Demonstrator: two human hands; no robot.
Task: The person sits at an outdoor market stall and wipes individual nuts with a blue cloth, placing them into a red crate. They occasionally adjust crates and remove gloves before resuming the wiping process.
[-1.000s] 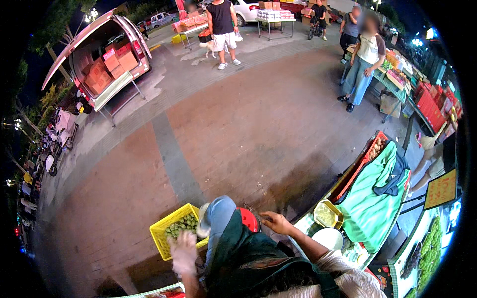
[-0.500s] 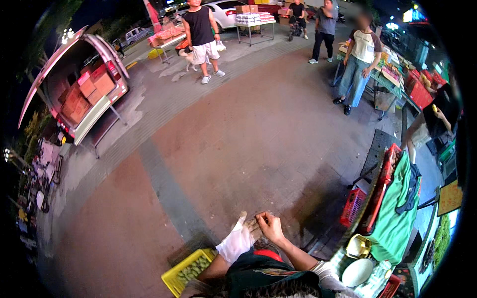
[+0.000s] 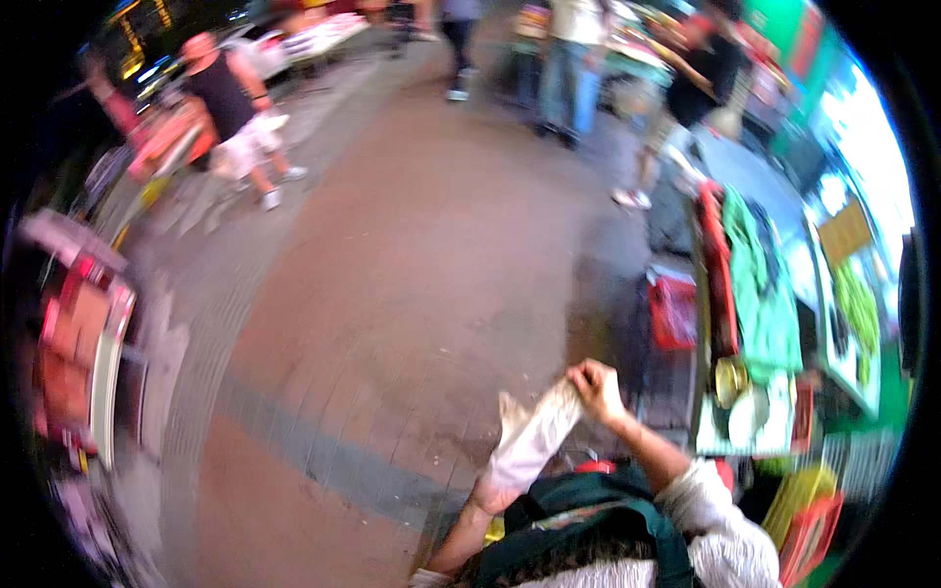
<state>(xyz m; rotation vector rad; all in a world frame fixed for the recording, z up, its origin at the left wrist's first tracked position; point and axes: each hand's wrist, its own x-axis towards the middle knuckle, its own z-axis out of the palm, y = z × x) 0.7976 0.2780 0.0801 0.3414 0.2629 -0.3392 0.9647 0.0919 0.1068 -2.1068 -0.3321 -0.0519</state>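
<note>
Head view: the right hand [image 3: 595, 384] pinches the top of a white glove [image 3: 532, 443] pulled over the left hand [image 3: 495, 487], fingers hidden inside, just left of a red crate [image 3: 672, 311].

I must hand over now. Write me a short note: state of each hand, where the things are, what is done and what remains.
Left hand: wearing a whitish glove, fingers up.
Right hand: bare, pinching the glove's upper end, shut on it.
Things: red crate and green cloth on the stall to the right.
Done: glove covers the left hand.
Left: whether it is being pulled on or off cannot be told; the picture is blurred.
</note>
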